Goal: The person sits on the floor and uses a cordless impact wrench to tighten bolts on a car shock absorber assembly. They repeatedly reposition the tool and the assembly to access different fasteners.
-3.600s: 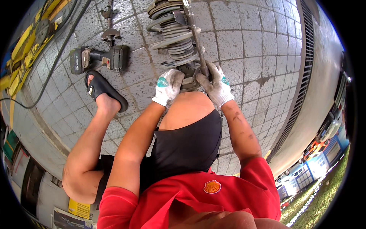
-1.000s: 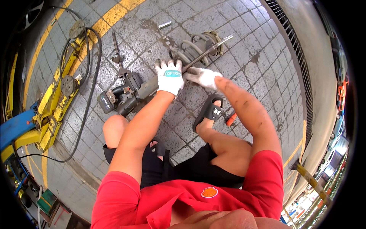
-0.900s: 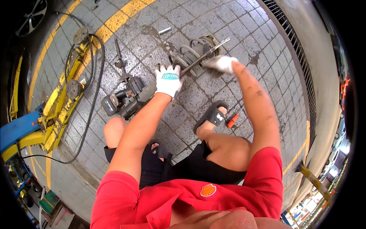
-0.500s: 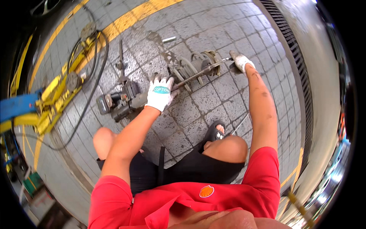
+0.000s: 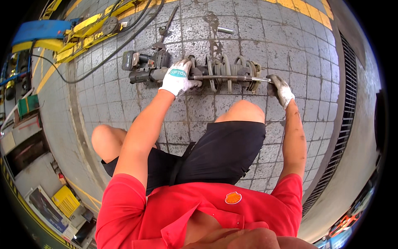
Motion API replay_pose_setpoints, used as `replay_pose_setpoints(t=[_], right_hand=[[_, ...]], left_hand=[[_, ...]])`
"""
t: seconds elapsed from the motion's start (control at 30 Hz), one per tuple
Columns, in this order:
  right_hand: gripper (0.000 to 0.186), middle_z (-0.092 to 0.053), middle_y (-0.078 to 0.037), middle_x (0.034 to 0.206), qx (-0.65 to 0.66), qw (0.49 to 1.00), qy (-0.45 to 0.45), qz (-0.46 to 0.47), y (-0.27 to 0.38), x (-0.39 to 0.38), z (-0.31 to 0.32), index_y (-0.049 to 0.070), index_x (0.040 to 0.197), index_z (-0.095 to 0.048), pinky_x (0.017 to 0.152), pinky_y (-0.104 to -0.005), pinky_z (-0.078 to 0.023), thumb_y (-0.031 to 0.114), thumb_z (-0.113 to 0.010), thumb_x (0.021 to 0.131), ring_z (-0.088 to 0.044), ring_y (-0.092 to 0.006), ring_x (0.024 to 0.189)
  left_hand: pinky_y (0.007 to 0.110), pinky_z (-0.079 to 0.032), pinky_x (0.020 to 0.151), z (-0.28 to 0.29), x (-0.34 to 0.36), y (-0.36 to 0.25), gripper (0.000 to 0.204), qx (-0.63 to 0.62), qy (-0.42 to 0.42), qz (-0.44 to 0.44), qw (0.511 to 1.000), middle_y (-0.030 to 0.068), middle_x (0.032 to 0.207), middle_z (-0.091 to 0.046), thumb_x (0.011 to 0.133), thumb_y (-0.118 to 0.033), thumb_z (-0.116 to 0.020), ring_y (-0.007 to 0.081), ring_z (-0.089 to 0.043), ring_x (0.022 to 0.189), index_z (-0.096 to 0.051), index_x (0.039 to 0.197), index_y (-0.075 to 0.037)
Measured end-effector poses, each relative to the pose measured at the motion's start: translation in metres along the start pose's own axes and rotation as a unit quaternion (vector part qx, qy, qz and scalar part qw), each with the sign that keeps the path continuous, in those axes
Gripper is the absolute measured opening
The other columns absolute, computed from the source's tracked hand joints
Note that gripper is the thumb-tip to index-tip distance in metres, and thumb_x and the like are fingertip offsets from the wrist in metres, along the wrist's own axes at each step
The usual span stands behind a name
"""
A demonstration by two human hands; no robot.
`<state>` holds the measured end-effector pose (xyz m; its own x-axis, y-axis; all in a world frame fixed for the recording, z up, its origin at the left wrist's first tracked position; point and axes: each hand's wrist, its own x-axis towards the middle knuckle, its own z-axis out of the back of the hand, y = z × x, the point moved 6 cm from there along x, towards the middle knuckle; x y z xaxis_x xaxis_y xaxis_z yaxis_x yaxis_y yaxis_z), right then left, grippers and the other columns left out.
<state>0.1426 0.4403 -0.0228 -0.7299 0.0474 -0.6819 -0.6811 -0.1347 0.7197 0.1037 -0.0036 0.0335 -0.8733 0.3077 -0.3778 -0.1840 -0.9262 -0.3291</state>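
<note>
A strut with a coil spring [image 5: 226, 62] lies horizontally across the tiles, a threaded compressor rod [image 5: 219, 77] along its near side. My left hand [image 5: 178, 78], in a white glove with a teal print, grips the strut body [image 5: 139, 77] left of the spring. My right hand [image 5: 281, 90], in a dirty white glove, closes round the rod's silver right end. Behind the strut body lie a cordless impact wrench [image 5: 143, 59] and another threaded tool [image 5: 169, 20]. A silver cylindrical piece [image 5: 225, 30] lies beyond the spring.
A yellow and blue lift arm [image 5: 78, 39] with black hoses [image 5: 103, 62] occupies the upper left. A long floor grate [image 5: 342, 124] runs down the right. Equipment and a yellow case [image 5: 66, 201] stand at the lower left. My bent knees are just below the strut.
My right hand has moved rightward from the strut's middle to the rod's end. My view has turned, so the strut now lies level across it. My left hand stays on the strut body.
</note>
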Motion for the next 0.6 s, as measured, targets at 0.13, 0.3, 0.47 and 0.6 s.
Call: replay_pose_setpoints(t=[0.13,0.3,0.47,0.6], right_hand=[[0.042,-0.057,0.002,0.074,-0.013,0.999,0.019,-0.029,0.0,0.017,0.003,0.005,0.109,-0.07,0.053,-0.0321,-0.037,0.046,-0.067,0.104,-0.048,-0.0102,0.058],[0.048,-0.067,-0.001,0.086,0.062,0.995,0.02,0.08,0.011,0.004,-0.004,0.001,0.13,-0.068,0.064,-0.0261,-0.045,0.043,-0.064,0.107,-0.057,-0.0094,0.07],[0.046,-0.064,-0.001,0.082,-0.166,0.985,0.053,-0.002,0.02,0.018,0.002,0.002,0.128,-0.07,0.062,-0.0268,-0.045,0.043,-0.059,0.11,-0.054,-0.0093,0.071],[0.042,-0.066,-0.003,0.093,-0.044,0.989,0.091,0.105,0.027,0.012,-0.004,0.001,0.128,-0.07,0.073,-0.0279,-0.05,0.038,-0.059,0.11,-0.057,-0.0108,0.081]], left_hand=[[0.045,-0.04,0.123,-0.01,-0.007,0.007,0.093,0.0,-0.05,0.018,0.999,0.0207,0.156,-0.055,0.077,-0.05,-0.089,0.0383,-0.051,0.145,-0.057,0.148,0.0],[0.045,-0.044,0.119,-0.002,-0.006,-0.001,0.083,-0.013,-0.048,0.007,0.999,0.0188,0.152,-0.058,0.081,-0.046,-0.087,0.0394,-0.055,0.14,-0.06,0.144,-0.001],[0.048,-0.044,0.119,-0.018,-0.003,0.011,0.083,-0.009,-0.076,0.004,0.997,0.0195,0.155,-0.056,0.081,-0.045,-0.088,0.0401,-0.054,0.142,-0.06,0.148,-0.005],[0.048,-0.045,0.118,-0.015,0.0,0.006,0.08,-0.003,-0.077,-0.01,0.997,0.0196,0.152,-0.059,0.085,-0.043,-0.085,0.0399,-0.056,0.139,-0.059,0.149,-0.004]])
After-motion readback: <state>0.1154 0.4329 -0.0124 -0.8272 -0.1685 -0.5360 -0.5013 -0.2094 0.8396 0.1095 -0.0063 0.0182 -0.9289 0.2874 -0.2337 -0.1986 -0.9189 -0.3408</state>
